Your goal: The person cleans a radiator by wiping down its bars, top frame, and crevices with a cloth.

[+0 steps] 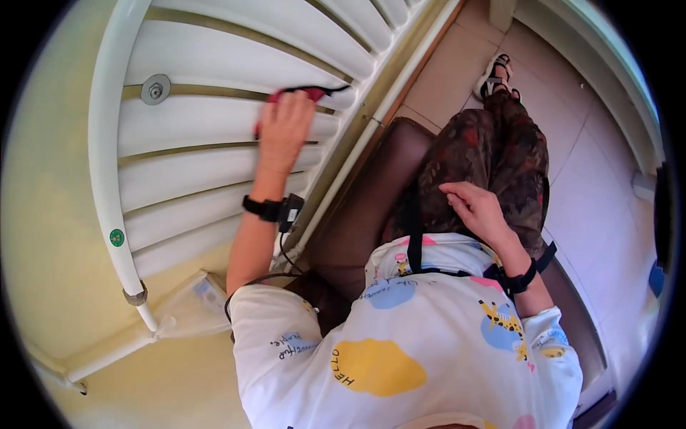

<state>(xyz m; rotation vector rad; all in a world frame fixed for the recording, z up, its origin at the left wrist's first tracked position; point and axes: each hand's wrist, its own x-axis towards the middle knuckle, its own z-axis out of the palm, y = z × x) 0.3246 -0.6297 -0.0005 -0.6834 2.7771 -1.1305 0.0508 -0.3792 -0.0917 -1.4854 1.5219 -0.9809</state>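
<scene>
Our left grip (286,125) holds the red cloth (315,94) under close-set fingers; loose pressure could drop it between white slats (193,127).

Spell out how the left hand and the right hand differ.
The left hand lies over a red cloth against the white slats; the right hand shows nothing in it, above the patterned trousers.
The left hand's fingers reach forward; the right hand's are loosely curled.
Both are bare, with a black band at the wrist.
</scene>
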